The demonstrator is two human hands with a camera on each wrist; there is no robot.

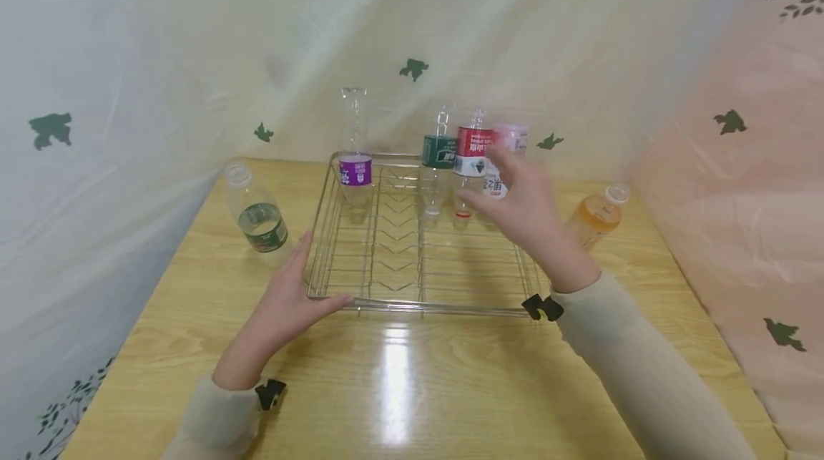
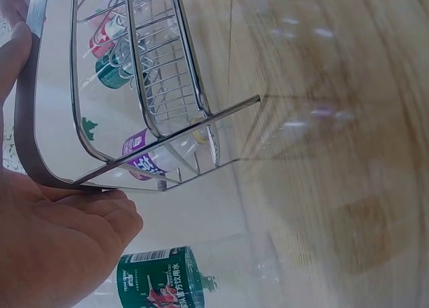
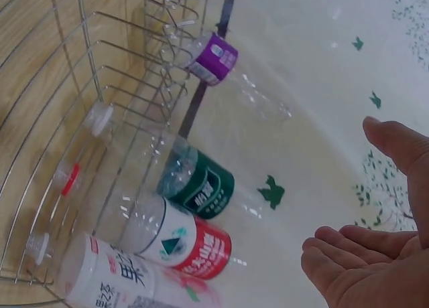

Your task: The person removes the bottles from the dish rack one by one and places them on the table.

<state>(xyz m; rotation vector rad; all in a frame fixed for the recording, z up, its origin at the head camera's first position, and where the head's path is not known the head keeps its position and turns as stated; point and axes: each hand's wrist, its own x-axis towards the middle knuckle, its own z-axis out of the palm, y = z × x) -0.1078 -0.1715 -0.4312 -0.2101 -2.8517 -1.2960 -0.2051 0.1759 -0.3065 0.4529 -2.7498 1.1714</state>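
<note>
A wire dish rack [image 1: 399,305] stands on the table. My left hand [image 1: 290,302] touches its front left corner, thumb along the front rim and fingers along the left side. In the rack several plastic bottles stand upside down: a purple-labelled bottle [image 1: 355,170] at the back left, then a green-labelled bottle [image 1: 439,152], a red-and-white-labelled bottle [image 1: 472,152] and a white-and-pink bottle [image 3: 120,281] side by side at the back right. My right hand [image 1: 528,206] hovers before these three, thumb and fingers apart; the right wrist view shows nothing between them.
Left of the rack a clear bottle with a green label [image 1: 262,226] is on the table. A bottle of orange drink [image 1: 595,217] is to the right, partly hidden by my right arm. A pale curtain with green leaf prints [image 1: 412,69] hangs behind the wooden table [image 1: 489,381].
</note>
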